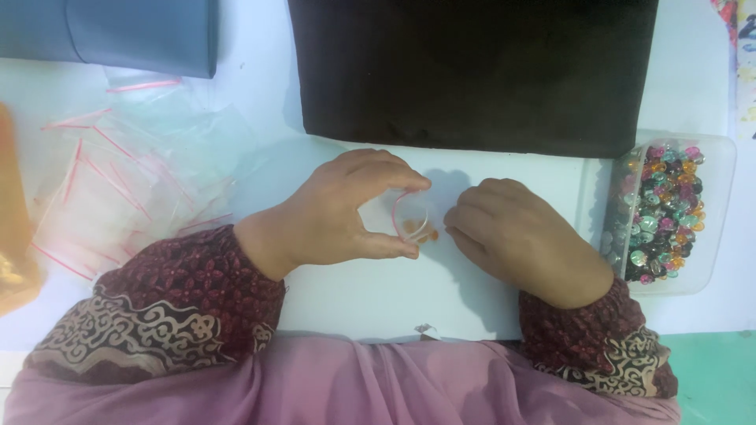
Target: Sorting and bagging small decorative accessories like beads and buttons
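I see my left hand (pixel 346 208) pinching one small clear zip bag (pixel 411 214) open between thumb and fingers near the desk's (pixel 378 299) middle, mouth spread so the two or three orange beads (pixel 420 230) can sit inside. My right hand (pixel 516 236) is curled closed just beside it; whether it grips anything I cannot tell. One tub of mixed beads (pixel 665 208) waits at the right edge, a loose pile of spare bags (pixel 118 197) at the left.

head cam: on my head | faces straight down over my white table (pixel 378 303) | close range, my forearms fill the lower frame | single view, nothing shared with another
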